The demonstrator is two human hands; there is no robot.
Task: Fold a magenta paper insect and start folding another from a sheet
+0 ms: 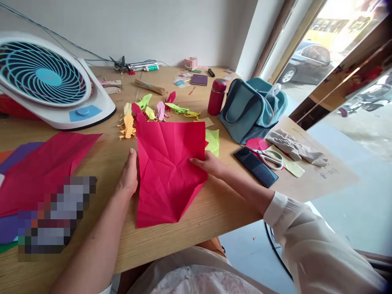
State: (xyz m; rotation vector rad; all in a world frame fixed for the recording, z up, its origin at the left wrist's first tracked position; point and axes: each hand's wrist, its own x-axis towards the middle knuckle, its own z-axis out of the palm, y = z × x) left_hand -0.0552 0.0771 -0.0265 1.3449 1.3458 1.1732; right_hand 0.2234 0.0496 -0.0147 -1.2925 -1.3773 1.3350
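Note:
A creased sheet of red paper [171,171] is held up over the near edge of the table, its lower right side bent. My right hand [211,164] grips its right edge, thumb on the front and fingers behind. At the left edge, my left hand [130,175] holds the sheet with its thumb upright along the side; the other fingers are mostly hidden. Behind the sheet lie several small folded paper figures, including an orange one [128,125], a pink one [161,110] and a green one [177,108]. Yellow-green paper [213,142] shows past its right side.
A fan [92,96] stands at left, above stacked coloured paper [45,171] and a pixelated object [61,220]. At right are a red flask [217,98], blue bag [241,110], phone [255,166], scissors [272,159] and grey cloth [295,146]. Thin sticks [150,86] lie farther back.

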